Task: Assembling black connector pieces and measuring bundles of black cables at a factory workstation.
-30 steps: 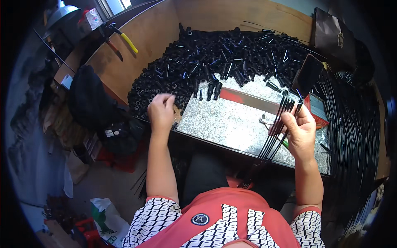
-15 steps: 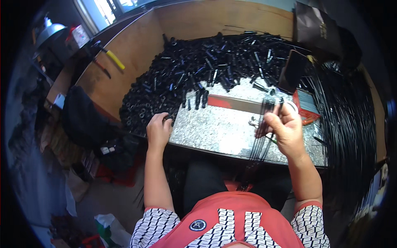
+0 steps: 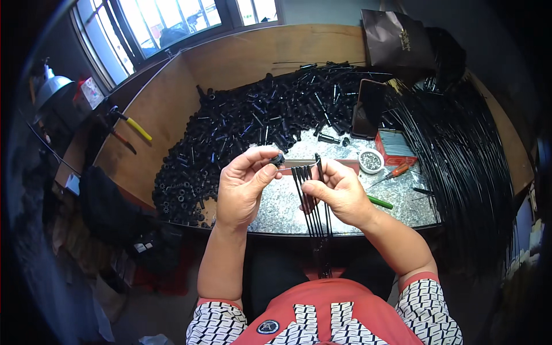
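My left hand is closed, its thumb and fingers pinching a small black cylindrical part. Close beside it, my right hand grips a fanned bunch of thin black rods that hang down past the table's front edge. The rods' upper ends are level with the black part; whether the two touch I cannot tell. Behind both hands a long flat bar, partly red, lies on the speckled tabletop, partly hidden by my fingers.
A large heap of black tubular parts covers the back and left. To the right are a white cup of small metal pieces, a red box, a screwdriver, a green stick, a phone and many long black rods.
My left hand has left the heap's front edge and come up toward the middle with the black part. My right hand has moved left with the rods. The view has shifted too.
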Demonstrator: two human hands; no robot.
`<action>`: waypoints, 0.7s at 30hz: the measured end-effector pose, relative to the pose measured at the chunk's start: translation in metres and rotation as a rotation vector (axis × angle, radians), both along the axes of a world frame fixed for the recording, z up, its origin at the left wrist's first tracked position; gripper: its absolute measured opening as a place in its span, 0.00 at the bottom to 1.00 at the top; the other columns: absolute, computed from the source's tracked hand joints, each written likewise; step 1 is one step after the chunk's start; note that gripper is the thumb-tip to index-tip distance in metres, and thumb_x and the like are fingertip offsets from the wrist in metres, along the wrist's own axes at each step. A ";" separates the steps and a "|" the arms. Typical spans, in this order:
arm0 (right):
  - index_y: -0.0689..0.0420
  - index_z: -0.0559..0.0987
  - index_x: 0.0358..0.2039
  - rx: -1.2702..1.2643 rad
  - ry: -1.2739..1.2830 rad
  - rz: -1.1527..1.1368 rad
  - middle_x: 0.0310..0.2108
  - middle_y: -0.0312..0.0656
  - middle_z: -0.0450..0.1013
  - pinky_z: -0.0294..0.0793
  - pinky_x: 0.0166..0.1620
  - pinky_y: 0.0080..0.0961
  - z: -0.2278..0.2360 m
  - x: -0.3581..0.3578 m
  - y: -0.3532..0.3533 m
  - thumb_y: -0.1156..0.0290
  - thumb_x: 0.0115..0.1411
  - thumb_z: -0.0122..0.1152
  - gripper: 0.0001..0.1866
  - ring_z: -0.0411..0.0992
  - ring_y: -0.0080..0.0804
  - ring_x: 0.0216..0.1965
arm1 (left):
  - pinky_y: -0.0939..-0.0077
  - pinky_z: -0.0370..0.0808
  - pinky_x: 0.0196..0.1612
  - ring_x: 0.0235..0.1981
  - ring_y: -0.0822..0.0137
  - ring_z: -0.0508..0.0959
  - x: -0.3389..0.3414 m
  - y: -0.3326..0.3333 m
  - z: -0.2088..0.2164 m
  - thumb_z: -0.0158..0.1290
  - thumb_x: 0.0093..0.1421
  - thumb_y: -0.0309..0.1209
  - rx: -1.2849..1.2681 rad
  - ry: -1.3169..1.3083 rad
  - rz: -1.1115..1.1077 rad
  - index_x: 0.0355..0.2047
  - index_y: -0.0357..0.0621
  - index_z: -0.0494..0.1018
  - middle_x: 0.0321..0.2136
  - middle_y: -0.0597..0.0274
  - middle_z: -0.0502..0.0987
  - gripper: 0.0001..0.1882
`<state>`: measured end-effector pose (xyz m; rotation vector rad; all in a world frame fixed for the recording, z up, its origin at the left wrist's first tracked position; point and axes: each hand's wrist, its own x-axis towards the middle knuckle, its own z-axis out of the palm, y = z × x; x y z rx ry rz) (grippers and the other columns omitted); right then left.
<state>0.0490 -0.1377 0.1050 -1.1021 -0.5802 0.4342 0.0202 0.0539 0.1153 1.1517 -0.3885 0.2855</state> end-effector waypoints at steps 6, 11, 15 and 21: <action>0.60 0.67 0.32 -0.024 -0.005 0.003 0.25 0.39 0.72 0.77 0.30 0.24 -0.003 0.007 -0.002 0.74 0.59 0.58 0.08 0.75 0.27 0.25 | 0.80 0.74 0.44 0.39 0.72 0.76 0.001 -0.010 0.001 0.53 0.57 0.17 -0.046 0.008 -0.123 0.45 0.32 0.73 0.41 0.57 0.75 0.14; 0.60 0.68 0.32 -0.013 -0.037 0.019 0.25 0.38 0.71 0.77 0.31 0.23 -0.003 0.006 0.001 0.75 0.60 0.57 0.07 0.74 0.26 0.26 | 0.79 0.71 0.48 0.42 0.72 0.74 0.000 -0.016 0.007 0.53 0.56 0.16 0.006 -0.023 -0.107 0.45 0.32 0.73 0.42 0.58 0.74 0.15; 0.60 0.68 0.32 -0.040 -0.055 0.008 0.25 0.38 0.71 0.77 0.31 0.22 -0.002 0.006 0.000 0.75 0.60 0.57 0.07 0.74 0.24 0.26 | 0.79 0.70 0.49 0.43 0.72 0.74 0.001 -0.016 0.006 0.54 0.55 0.17 0.046 -0.058 -0.086 0.45 0.33 0.73 0.44 0.59 0.74 0.16; 0.60 0.66 0.33 -0.019 -0.097 0.005 0.25 0.37 0.70 0.76 0.30 0.20 0.000 0.001 0.004 0.75 0.61 0.56 0.07 0.73 0.23 0.26 | 0.79 0.70 0.49 0.43 0.72 0.73 -0.001 -0.018 0.008 0.54 0.56 0.17 0.070 -0.060 -0.049 0.45 0.32 0.72 0.44 0.58 0.73 0.14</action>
